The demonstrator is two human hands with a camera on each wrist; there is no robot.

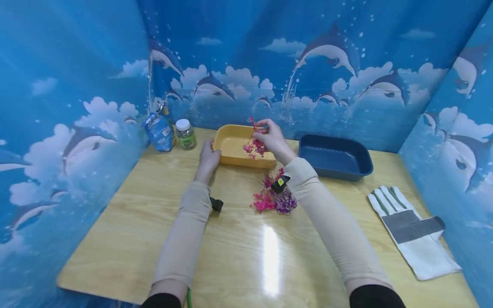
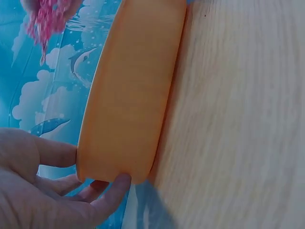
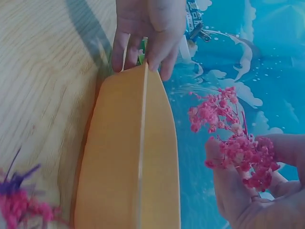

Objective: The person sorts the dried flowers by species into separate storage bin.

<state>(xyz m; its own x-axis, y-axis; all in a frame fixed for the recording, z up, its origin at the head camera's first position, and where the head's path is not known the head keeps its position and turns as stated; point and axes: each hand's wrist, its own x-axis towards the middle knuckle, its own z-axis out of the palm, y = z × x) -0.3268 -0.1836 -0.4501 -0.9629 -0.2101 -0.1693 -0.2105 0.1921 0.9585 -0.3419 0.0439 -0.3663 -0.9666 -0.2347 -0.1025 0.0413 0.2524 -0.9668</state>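
Note:
At the left end of a yellow tray [image 1: 242, 161], my left hand [image 1: 209, 159] grips the tray with its fingers spread about the corner, as the left wrist view shows at the tray's end wall [image 2: 128, 114]. My right hand [image 1: 274, 139] pinches a sprig of small pink dried flowers [image 3: 238, 148] above the tray's right part. On the table in front of the tray, below the right wrist, lies a bunch of pink flowers [image 1: 263, 202] beside purple flowers [image 1: 285, 202]. The right sleeve and wrist camera partly cover this bunch.
A dark blue tray [image 1: 336, 170] stands right of the yellow one. A white-lidded jar [image 1: 186, 136] and a blue bag [image 1: 159, 133] stand at the back left. White and grey work gloves [image 1: 412, 233] lie at the right. Dolphin-printed curtains [image 1: 246, 51] enclose the wooden table [image 1: 146, 231].

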